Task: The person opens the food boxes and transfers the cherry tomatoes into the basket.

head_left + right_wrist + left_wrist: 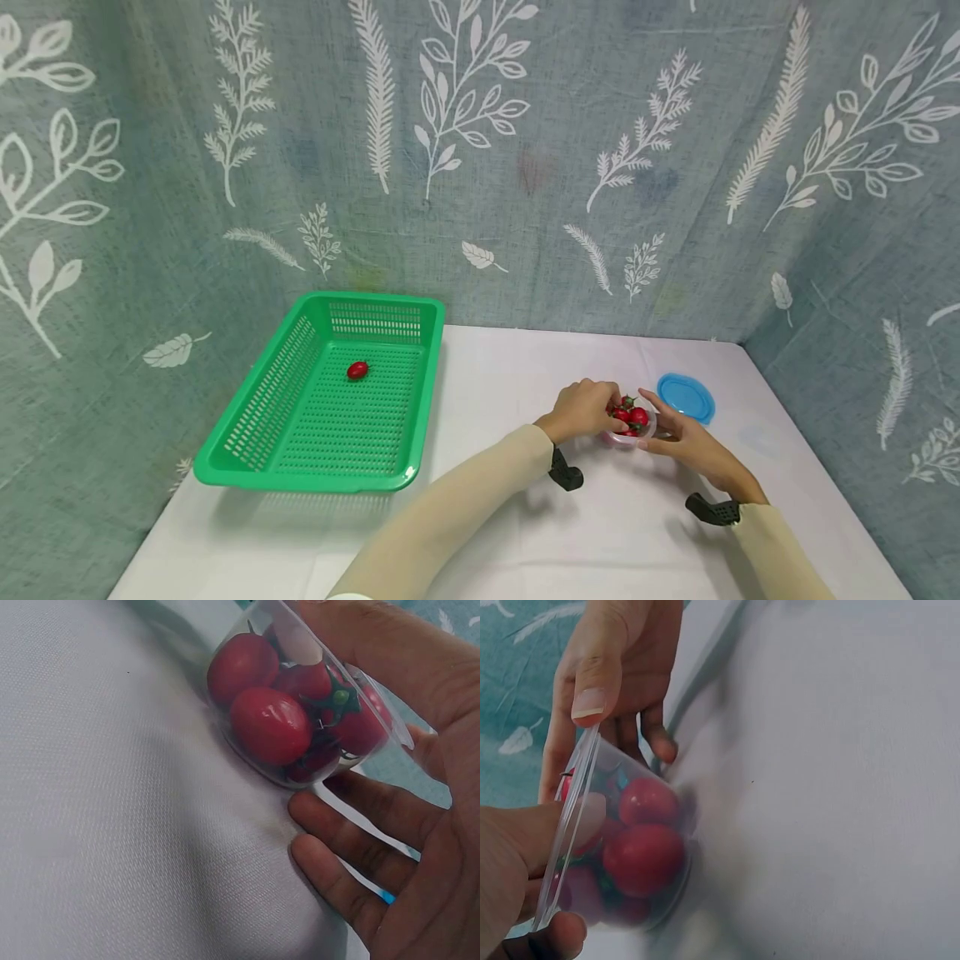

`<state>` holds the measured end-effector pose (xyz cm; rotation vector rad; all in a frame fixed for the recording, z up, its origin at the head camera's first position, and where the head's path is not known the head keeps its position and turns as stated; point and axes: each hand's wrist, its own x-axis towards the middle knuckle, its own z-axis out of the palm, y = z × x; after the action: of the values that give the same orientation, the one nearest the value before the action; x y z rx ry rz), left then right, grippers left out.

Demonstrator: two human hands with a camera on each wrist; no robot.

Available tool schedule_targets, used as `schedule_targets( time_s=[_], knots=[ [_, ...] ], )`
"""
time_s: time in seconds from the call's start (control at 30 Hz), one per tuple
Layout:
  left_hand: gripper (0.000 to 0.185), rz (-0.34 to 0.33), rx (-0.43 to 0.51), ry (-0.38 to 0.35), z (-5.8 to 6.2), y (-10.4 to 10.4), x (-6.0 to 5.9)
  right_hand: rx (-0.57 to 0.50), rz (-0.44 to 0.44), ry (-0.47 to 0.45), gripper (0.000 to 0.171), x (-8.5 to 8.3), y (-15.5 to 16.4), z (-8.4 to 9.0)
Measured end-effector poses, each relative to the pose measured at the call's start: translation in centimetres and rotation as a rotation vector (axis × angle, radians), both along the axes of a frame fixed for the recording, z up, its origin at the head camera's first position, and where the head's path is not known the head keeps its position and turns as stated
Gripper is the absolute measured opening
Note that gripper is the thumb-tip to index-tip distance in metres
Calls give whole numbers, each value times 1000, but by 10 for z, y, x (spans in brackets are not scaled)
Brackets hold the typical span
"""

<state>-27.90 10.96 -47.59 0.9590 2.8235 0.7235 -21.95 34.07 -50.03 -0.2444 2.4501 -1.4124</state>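
A small clear plastic tub (617, 441) holding several red cherry tomatoes (271, 725) with green stems stands tilted on the table. From the left, my left hand (581, 409) reaches over its rim; thumb and fingers pinch at a cherry tomato (620, 414) inside, though the contact is partly hidden. My right hand (693, 450) holds the tub from the right. In the right wrist view its thumb lies along the rim, while the lower fingers spread beside the base. The left wrist view shows the left thumb inside the clear wall.
On the left stands a large green perforated basket (415, 442) with one red cherry tomato (357, 370) on its floor. A blue lid (686, 397) lies behind my right hand. White cloth (525, 533) covers the table, and a patterned grey-green curtain (555, 275) hangs behind it.
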Motion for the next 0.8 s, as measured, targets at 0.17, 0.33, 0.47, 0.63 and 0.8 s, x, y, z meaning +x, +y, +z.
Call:
schedule_targets(
  time_s=[0.17, 0.33, 0.47, 0.63, 0.8],
  knots=[
    [30, 46, 65, -17, -3, 2, 0, -14, 2, 0, 91, -1, 0, -3],
    [33, 95, 84, -26, -5, 4, 1, -1, -7, -6, 91, -3, -1, -5],
    [36, 95, 78, -20, -6, 5, 1, 11, -10, -7, 91, -3, -1, -5],
    [28, 66, 70, -6, -6, 6, 0, 7, -4, 9, 90, -2, 0, -4],
    [27, 46, 69, -25, -4, 4, 0, 18, -12, 4, 90, -2, 1, -4]
  ],
)
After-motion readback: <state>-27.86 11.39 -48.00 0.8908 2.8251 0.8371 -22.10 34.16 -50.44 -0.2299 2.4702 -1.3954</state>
